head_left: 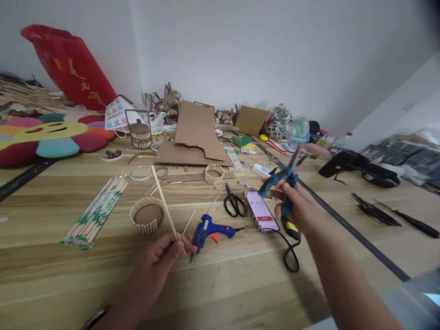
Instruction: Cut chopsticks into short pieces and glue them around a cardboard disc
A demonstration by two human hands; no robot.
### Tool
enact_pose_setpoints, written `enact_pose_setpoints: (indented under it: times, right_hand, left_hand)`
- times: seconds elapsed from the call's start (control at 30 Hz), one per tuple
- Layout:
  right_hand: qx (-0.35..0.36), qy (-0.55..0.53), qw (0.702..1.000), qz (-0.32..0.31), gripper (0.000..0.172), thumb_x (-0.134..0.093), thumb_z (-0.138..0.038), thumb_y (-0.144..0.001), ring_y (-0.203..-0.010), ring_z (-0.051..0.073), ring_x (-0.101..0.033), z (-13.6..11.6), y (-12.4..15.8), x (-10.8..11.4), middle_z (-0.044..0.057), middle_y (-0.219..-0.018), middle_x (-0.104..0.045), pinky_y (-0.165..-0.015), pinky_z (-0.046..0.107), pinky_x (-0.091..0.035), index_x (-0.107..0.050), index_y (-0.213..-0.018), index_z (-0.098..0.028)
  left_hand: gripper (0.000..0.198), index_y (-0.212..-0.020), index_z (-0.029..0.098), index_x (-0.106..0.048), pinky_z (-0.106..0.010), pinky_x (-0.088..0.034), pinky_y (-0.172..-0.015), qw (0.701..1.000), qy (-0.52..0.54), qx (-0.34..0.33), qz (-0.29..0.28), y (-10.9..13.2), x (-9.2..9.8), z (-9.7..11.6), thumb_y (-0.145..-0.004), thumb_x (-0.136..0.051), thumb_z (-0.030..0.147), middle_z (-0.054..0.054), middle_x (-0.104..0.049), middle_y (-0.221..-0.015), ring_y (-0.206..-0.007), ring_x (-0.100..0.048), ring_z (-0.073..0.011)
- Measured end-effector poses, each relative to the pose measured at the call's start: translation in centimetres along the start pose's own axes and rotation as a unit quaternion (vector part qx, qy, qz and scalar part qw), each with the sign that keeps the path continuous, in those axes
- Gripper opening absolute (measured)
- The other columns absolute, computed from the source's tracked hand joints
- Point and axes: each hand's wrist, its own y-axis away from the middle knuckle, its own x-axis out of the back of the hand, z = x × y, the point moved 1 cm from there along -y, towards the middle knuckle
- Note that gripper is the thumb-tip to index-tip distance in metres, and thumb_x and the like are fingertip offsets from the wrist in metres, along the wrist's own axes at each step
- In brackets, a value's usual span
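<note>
My left hand (170, 254) pinches several thin wooden sticks, one of them a long chopstick (165, 201) that points up and away. In my right hand (297, 204) is a pair of blue-handled pliers (290, 176), raised above the table with its jaws apart. A blue hot glue gun (208, 229) with an orange trigger lies just right of my left hand, nozzle toward me. Beyond that hand stands a round cardboard base ringed with short stick pieces (147, 215). Black-handled scissors (234, 201) and a phone showing a timer (261, 211) lie between my hands.
Packaged chopsticks (96, 211) lie at the left. A smaller stick ring (213, 174), a white tape roll (141, 173) and cardboard sheets (195, 128) sit farther back. A black cable (290, 256) curls below my right hand. A knife (409, 220) lies at the right.
</note>
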Motion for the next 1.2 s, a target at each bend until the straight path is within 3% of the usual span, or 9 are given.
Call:
enact_pose_setpoints:
  times: [0.1, 0.2, 0.27, 0.37, 0.43, 0.6, 0.77, 0.93, 1.2]
  right_hand:
    - [-0.081, -0.136, 0.979, -0.127, 0.039, -0.071, -0.055, -0.077, -0.078, 0.024, -0.071, 0.4, 4.3, -3.9, 0.009, -0.095, -0.068, -0.033, 0.021, -0.046, -0.06, -0.094, -0.022]
    - [-0.133, -0.213, 0.948, -0.197, 0.04, -0.077, -0.05, -0.075, -0.088, 0.025, -0.072, 1.2, 6.8, -7.7, 0.009, -0.097, -0.072, -0.057, 0.032, -0.062, -0.065, -0.1, -0.021]
    - [-0.157, -0.275, 0.92, -0.232, 0.044, -0.079, -0.047, -0.075, -0.095, 0.025, -0.072, 1.5, 7.8, -9.8, 0.009, -0.101, -0.074, -0.075, 0.039, -0.063, -0.066, -0.108, -0.021]
    - [-0.192, -0.35, 0.877, -0.267, 0.046, -0.082, -0.042, -0.075, -0.096, 0.023, -0.072, 1.4, 8.7, -12.0, 0.009, -0.101, -0.075, -0.087, 0.04, -0.058, -0.068, -0.112, -0.02]
    - [-0.227, -0.394, 0.848, -0.273, 0.043, -0.084, -0.035, -0.072, -0.09, 0.021, -0.072, 1.3, 9.3, -13.1, 0.008, -0.096, -0.075, -0.084, 0.035, -0.058, -0.069, -0.109, -0.018]
    - [-0.329, -0.463, 0.779, -0.265, 0.048, -0.085, -0.026, -0.068, -0.068, 0.012, -0.066, 2.4, 10.8, -14.9, 0.004, -0.086, -0.073, -0.047, 0.015, -0.045, -0.067, -0.111, -0.019]
    - [-0.338, -0.422, 0.796, -0.271, 0.052, -0.083, -0.026, -0.068, -0.062, 0.013, -0.063, 2.0, 10.6, -14.2, 0.0, -0.081, -0.068, -0.051, 0.022, -0.049, -0.064, -0.115, -0.021]
    - [-0.37, -0.241, 0.827, -0.347, 0.052, -0.081, -0.028, -0.066, -0.084, 0.02, -0.067, -1.0, 9.8, -10.5, 0.003, -0.088, -0.068, -0.078, 0.039, -0.056, -0.063, -0.115, -0.019]
    - [-0.398, -0.023, 0.822, -0.406, 0.036, -0.074, -0.032, -0.063, -0.08, 0.016, -0.056, -3.3, 10.6, -8.5, 0.002, -0.087, -0.061, -0.068, 0.028, -0.045, -0.061, -0.093, -0.018]
  left_hand:
    - [0.049, -0.082, 0.024, -0.077, -0.036, -0.045, -0.095, 0.999, 0.018, -0.034, -0.031, 0.4, -0.4, 0.5, -0.083, -0.059, 0.069, -0.007, -0.075, -0.097, -0.109, -0.061, -0.0296]
    - [0.051, -0.08, 0.024, -0.077, -0.032, -0.046, -0.083, 0.992, 0.036, -0.072, -0.101, 1.0, -1.0, 1.2, -0.083, -0.058, 0.072, -0.005, -0.072, -0.086, -0.091, -0.062, -0.0244]
    - [0.052, -0.081, 0.024, -0.078, -0.03, -0.044, -0.079, 0.986, 0.024, -0.084, -0.144, 1.3, -1.3, 1.3, -0.086, -0.056, 0.071, -0.004, -0.07, -0.084, -0.084, -0.06, -0.0216]
    - [0.052, -0.085, 0.023, -0.078, -0.03, -0.042, -0.078, 0.982, -0.007, -0.069, -0.176, 1.6, -1.6, 1.0, -0.09, -0.053, 0.068, -0.004, -0.071, -0.085, -0.082, -0.059, -0.0201]
    - [0.052, -0.088, 0.022, -0.077, -0.03, -0.041, -0.079, 0.98, -0.015, -0.055, -0.19, 1.7, -1.8, 0.6, -0.091, -0.052, 0.067, -0.004, -0.071, -0.089, -0.085, -0.059, -0.0206]
    - [0.057, -0.087, 0.019, -0.075, -0.03, -0.042, -0.08, 0.974, 0.01, -0.036, -0.222, 2.0, -2.4, -0.1, -0.089, -0.051, 0.071, -0.005, -0.07, -0.092, -0.091, -0.059, -0.0221]
    - [0.057, -0.083, 0.017, -0.068, -0.026, -0.036, -0.063, 0.981, 0.024, 0.009, -0.192, 1.8, -1.7, 0.0, -0.086, -0.053, 0.072, -0.003, -0.069, -0.077, -0.067, -0.05, -0.0143]
    - [0.05, -0.079, 0.017, -0.061, -0.024, -0.025, -0.05, 0.984, 0.054, 0.062, -0.161, 0.3, 0.1, 0.5, -0.079, -0.062, 0.068, -0.001, -0.068, -0.07, -0.052, -0.035, -0.0093]
    - [0.049, -0.086, 0.015, -0.063, -0.024, -0.023, -0.048, 0.976, 0.073, 0.103, -0.176, 0.5, 0.4, -0.2, -0.076, -0.065, 0.063, -0.001, -0.067, -0.066, -0.051, -0.034, -0.0092]
